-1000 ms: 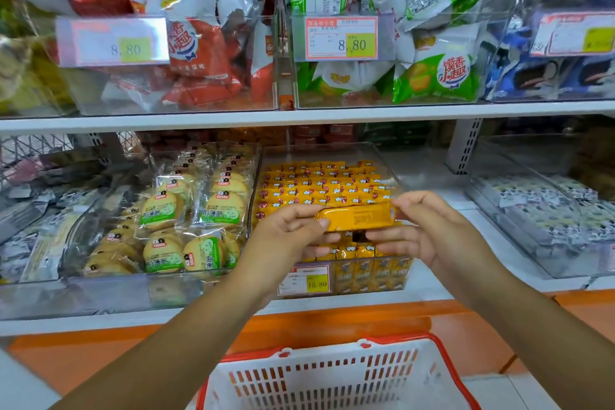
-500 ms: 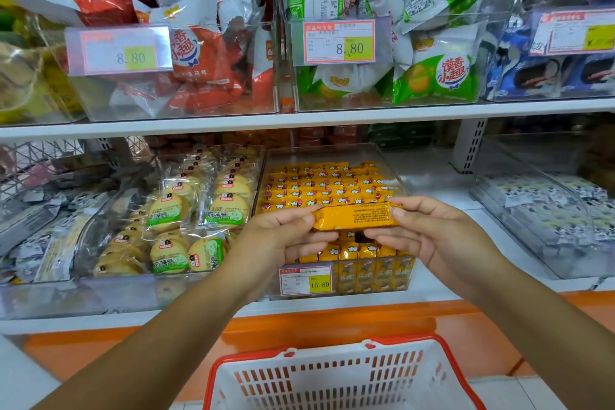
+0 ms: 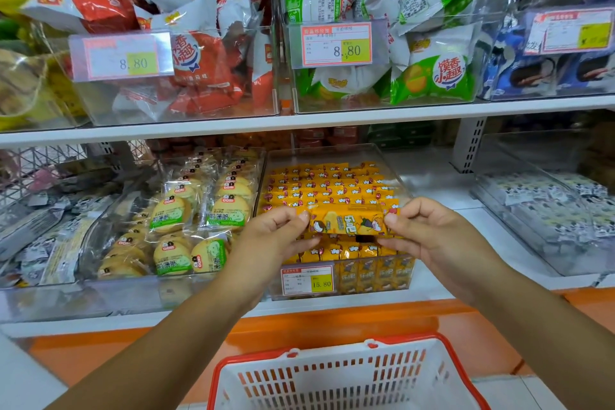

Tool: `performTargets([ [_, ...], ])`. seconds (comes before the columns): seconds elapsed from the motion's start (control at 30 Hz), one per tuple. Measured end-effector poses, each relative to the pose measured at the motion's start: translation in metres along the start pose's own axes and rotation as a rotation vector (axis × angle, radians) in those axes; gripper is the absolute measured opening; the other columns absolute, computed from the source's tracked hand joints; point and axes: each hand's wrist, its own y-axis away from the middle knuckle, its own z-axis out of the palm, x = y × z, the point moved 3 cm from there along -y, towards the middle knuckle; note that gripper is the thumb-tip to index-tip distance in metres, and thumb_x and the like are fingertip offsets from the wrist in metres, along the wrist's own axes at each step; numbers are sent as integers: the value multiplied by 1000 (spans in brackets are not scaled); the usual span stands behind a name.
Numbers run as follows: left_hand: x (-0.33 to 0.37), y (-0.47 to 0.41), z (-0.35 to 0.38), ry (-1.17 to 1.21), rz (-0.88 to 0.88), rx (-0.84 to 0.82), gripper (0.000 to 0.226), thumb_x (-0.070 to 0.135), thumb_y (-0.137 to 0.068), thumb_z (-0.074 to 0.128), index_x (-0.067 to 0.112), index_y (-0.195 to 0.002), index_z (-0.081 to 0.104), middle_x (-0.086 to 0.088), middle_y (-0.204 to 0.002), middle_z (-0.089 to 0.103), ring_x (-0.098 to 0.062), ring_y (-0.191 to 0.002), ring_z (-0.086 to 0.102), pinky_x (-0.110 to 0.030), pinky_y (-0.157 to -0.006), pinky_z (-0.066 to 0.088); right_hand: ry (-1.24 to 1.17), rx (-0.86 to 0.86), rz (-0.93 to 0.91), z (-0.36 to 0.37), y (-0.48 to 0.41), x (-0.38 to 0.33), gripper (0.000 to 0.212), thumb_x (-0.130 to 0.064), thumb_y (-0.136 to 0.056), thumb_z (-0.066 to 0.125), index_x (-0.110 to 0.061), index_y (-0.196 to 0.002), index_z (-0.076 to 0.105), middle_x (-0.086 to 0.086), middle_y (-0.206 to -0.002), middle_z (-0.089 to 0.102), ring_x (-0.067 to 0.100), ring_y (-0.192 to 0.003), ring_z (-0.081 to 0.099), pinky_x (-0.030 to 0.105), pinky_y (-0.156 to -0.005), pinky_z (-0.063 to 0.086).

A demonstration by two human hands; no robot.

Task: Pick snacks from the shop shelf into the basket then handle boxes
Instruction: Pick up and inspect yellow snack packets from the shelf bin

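Note:
A yellow snack pack (image 3: 349, 220) is held level just above the clear bin (image 3: 336, 151) of matching yellow packs on the lower shelf. My left hand (image 3: 276, 236) pinches its left end and my right hand (image 3: 429, 233) pinches its right end. The pack's printed face is turned toward me. A white basket with a red rim (image 3: 336, 376) sits below, at the bottom of the view, with nothing visible in it. One dark gap shows in the front row of packs right under the held one.
Left of the yellow bin lies a bin of round biscuit packs (image 3: 186, 220). A clear bin of black-and-white wrapped sweets (image 3: 549, 210) stands at the right. The upper shelf (image 3: 299, 123) holds bins of red bags (image 3: 186, 53) and green bags (image 3: 429, 73). An orange base panel (image 3: 332, 323) runs under the shelf.
Both hands have lifted the yellow pack slightly and rotated it, so its printed face now shows. The view has shifted a little downward and to the right.

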Motion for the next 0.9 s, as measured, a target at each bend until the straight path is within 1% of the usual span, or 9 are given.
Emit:
performTargets([
  [0.13, 2, 2, 6, -16, 5, 26, 16, 21, -100, 55, 6, -93, 57, -15, -112, 70, -25, -89, 75, -48, -97, 52, -84, 32, 6, 0, -4, 3, 12, -11, -83, 65, -3, -81, 55, 13, -89, 73, 27, -87, 74, 27, -73, 61],
  [0.17, 3, 3, 7, -4, 22, 39, 9, 18, -99, 56, 10, -101, 58, -13, -115, 69, -25, -84, 75, -45, -91, 56, -79, 41, 14, 0, -5, 4, 11, -9, -85, 63, -3, -83, 55, 17, -94, 73, 29, -88, 74, 27, -72, 61],
  [0.23, 6, 4, 9, 68, 66, 54, 17, 12, -97, 59, 20, -111, 57, -9, -116, 68, -25, -83, 74, -38, -77, 61, -69, 53, 14, 0, -6, 5, 8, -7, -89, 61, -2, -89, 55, 24, -102, 72, 32, -86, 74, 27, -68, 61],
  [0.37, 8, 4, 9, 143, 86, 75, 19, 8, -94, 61, 20, -108, 58, -7, -111, 70, -31, -85, 75, -29, -61, 61, -40, 79, -50, 1, -6, 4, 14, -5, -89, 62, -8, -95, 51, 23, -105, 68, 40, -83, 73, 29, -65, 61],
  [0.47, 5, 2, 9, 136, 69, 90, 10, 12, -93, 62, 12, -102, 66, -3, -94, 76, -29, -86, 75, -25, -60, 60, 4, 53, -51, 1, -6, 5, 6, -7, -92, 60, -4, -95, 57, 23, -96, 70, 35, -82, 74, 28, -66, 61],
  [0.53, 3, -1, 9, 136, 55, 75, 14, 15, -91, 63, 11, -104, 68, -3, -91, 76, -27, -87, 75, -25, -62, 61, 5, 38, -21, 2, -7, 7, 19, -15, -90, 61, 1, -100, 59, 21, -95, 73, 30, -80, 74, 28, -66, 60],
  [0.7, -3, -6, 7, 189, 19, -9, 42, 14, -68, 73, 10, -109, 64, -12, -108, 72, -28, -92, 74, -27, -72, 61, -96, -56, 14, 4, -8, 4, 44, -27, -72, 68, 2, -104, 61, 17, -97, 73, 25, -83, 73, 23, -69, 58],
  [0.8, -5, -7, 4, 210, 13, -22, 41, 9, -67, 74, 8, -105, 62, -17, -112, 70, -31, -94, 74, -29, -75, 61, -81, -70, 17, 4, -9, 6, 46, -19, -69, 71, -2, -110, 59, 18, -104, 72, 26, -87, 73, 24, -73, 58],
  [0.9, -4, -6, 3, 263, 15, -61, 27, 6, -72, 69, 6, -98, 60, -14, -99, 74, -31, -93, 74, -25, -70, 60, -79, -57, 22, 4, -11, 8, 42, -10, -70, 69, -2, -110, 58, 20, -103, 71, 26, -85, 73, 24, -72, 59],
])
